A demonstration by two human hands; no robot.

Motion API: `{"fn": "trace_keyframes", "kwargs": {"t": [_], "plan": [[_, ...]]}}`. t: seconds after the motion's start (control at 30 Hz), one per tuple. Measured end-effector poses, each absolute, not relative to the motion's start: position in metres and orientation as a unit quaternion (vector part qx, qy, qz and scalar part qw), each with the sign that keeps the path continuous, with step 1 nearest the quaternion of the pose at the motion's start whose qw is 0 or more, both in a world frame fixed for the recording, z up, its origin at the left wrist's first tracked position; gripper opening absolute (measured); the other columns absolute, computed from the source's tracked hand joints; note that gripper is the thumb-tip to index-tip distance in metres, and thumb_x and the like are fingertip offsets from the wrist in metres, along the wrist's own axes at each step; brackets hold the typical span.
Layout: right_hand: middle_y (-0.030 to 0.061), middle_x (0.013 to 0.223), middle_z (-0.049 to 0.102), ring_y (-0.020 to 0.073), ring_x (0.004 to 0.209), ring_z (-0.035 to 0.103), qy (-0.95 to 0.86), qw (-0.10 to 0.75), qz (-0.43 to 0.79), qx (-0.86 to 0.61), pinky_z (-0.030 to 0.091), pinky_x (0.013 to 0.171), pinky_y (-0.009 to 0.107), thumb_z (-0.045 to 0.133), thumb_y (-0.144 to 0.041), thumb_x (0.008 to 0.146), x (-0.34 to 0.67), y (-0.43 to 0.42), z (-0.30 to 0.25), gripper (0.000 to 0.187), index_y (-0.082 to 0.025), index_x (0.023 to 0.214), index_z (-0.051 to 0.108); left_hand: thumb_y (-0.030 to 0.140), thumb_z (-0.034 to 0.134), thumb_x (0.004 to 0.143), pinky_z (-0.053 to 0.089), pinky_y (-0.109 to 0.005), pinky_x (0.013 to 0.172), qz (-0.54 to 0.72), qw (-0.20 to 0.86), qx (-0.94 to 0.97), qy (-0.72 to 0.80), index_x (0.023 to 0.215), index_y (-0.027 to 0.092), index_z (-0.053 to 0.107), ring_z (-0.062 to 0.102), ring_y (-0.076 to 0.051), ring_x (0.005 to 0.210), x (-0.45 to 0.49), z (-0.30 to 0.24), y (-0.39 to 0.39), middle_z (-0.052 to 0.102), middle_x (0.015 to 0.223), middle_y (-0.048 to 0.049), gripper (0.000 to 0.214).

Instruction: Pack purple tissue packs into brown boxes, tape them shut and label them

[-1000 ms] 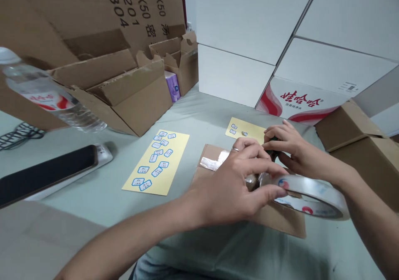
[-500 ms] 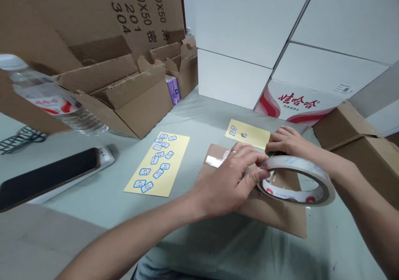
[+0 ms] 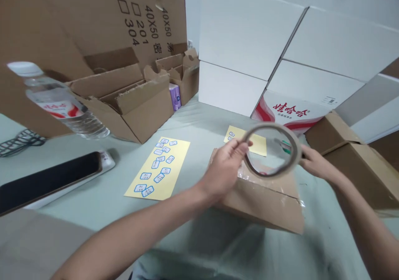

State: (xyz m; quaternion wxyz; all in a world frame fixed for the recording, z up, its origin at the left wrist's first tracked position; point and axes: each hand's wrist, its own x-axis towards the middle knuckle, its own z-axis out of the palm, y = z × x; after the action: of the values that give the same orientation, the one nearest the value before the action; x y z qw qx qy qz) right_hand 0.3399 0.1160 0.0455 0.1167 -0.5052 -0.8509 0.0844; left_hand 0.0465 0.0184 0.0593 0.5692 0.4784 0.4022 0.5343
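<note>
My left hand [image 3: 226, 167] is raised above the table, fingers pinched on the left rim of a roll of clear tape [image 3: 277, 127], which stands up on edge in the air. My right hand [image 3: 314, 163] is closed at the roll's right rim, with a small green object [image 3: 286, 144] showing by its fingertips through the ring. Under both hands lies a flat brown cardboard box [image 3: 264, 203], its near edge tilted up, with clear tape across its top. The tape strip itself is blurred.
A yellow sheet of blue stickers [image 3: 158, 167] and a smaller yellow sheet [image 3: 260, 144] lie on the grey cloth. A water bottle [image 3: 62, 105], a phone [image 3: 46, 180], open brown cartons [image 3: 134, 97], white cartons [image 3: 280, 43] and a brown box [image 3: 352, 159] ring the space.
The tape roll rose from lying low over the box to standing on edge in the air. My left hand lifted with it and my right hand moved out to the right.
</note>
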Motion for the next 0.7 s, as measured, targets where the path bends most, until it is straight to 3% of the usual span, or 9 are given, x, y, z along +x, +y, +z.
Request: {"fn": "trace_keyframes", "kwargs": {"t": [0.1, 0.23, 0.33, 0.4, 0.53, 0.63, 0.7], "plan": [[0.0036, 0.072, 0.061, 0.0203, 0.066, 0.056, -0.790, 0.132, 0.108, -0.589, 0.046, 0.060, 0.030, 0.047, -0.019, 0.069, 0.353, 0.104, -0.001, 0.022, -0.017, 0.086, 0.062, 0.047, 0.058, 0.090, 0.046, -0.030, 0.082, 0.580, 0.597, 0.405, 0.378, 0.099, 0.015, 0.065, 0.058, -0.016, 0.083, 0.038, 0.068, 0.031, 0.065, 0.088, -0.0030, 0.034], [0.0074, 0.076, 0.063, 0.0251, 0.077, 0.059, -0.732, 0.177, 0.148, -0.641, 0.049, 0.071, 0.036, 0.057, -0.027, 0.067, 0.348, 0.083, -0.046, 0.028, -0.015, 0.091, 0.066, 0.051, 0.071, 0.079, 0.044, -0.030, 0.084, 0.550, 0.589, 0.448, 0.387, 0.090, 0.014, 0.070, 0.057, -0.015, 0.082, 0.024, 0.081, 0.045, 0.065, 0.084, -0.0024, 0.038], [0.0132, 0.092, 0.065, 0.0305, 0.094, 0.060, -0.695, 0.237, 0.171, -0.657, 0.048, 0.084, 0.043, 0.060, -0.036, 0.070, 0.345, 0.075, -0.038, 0.046, -0.013, 0.111, 0.065, 0.053, 0.069, 0.079, 0.045, -0.032, 0.082, 0.497, 0.585, 0.495, 0.407, 0.087, 0.014, 0.071, 0.058, -0.016, 0.079, 0.022, 0.085, 0.055, 0.066, 0.083, -0.0032, 0.040], [0.0151, 0.106, 0.064, 0.0298, 0.100, 0.060, -0.683, 0.281, 0.201, -0.643, 0.048, 0.088, 0.044, 0.056, -0.046, 0.080, 0.340, 0.073, -0.013, 0.052, -0.015, 0.123, 0.060, 0.053, 0.066, 0.080, 0.045, -0.033, 0.081, 0.468, 0.575, 0.528, 0.415, 0.086, 0.014, 0.071, 0.058, -0.016, 0.079, 0.026, 0.084, 0.064, 0.066, 0.082, -0.0039, 0.039], [0.0106, 0.110, 0.066, 0.0198, 0.080, 0.065, -0.687, 0.357, 0.321, -0.545, 0.054, 0.069, 0.035, 0.033, -0.063, 0.093, 0.306, 0.069, 0.051, 0.061, -0.022, 0.134, 0.051, 0.050, 0.062, 0.082, 0.047, -0.036, 0.080, 0.439, 0.530, 0.590, 0.423, 0.084, 0.014, 0.070, 0.059, -0.017, 0.076, 0.045, 0.081, 0.084, 0.066, 0.078, -0.0042, 0.037], [0.0031, 0.086, 0.065, 0.0128, 0.059, 0.056, -0.662, 0.414, 0.384, -0.493, 0.047, 0.053, 0.027, 0.055, -0.056, 0.086, 0.277, 0.078, 0.073, 0.056, -0.020, 0.131, 0.054, 0.049, 0.061, 0.083, 0.048, -0.039, 0.085, 0.422, 0.514, 0.617, 0.421, 0.096, 0.014, 0.071, 0.062, -0.021, 0.085, 0.051, 0.081, 0.093, 0.070, 0.089, -0.0079, 0.039], [-0.0010, 0.078, 0.060, 0.0089, 0.052, 0.048, -0.646, 0.423, 0.365, -0.520, 0.042, 0.048, 0.024, 0.056, -0.044, 0.089, 0.271, 0.093, 0.067, 0.041, -0.019, 0.122, 0.058, 0.051, 0.061, 0.083, 0.047, -0.044, 0.093, 0.407, 0.491, 0.639, 0.430, 0.120, 0.015, 0.064, 0.062, -0.026, 0.101, 0.042, 0.083, 0.089, 0.069, 0.110, -0.0126, 0.052]]}}
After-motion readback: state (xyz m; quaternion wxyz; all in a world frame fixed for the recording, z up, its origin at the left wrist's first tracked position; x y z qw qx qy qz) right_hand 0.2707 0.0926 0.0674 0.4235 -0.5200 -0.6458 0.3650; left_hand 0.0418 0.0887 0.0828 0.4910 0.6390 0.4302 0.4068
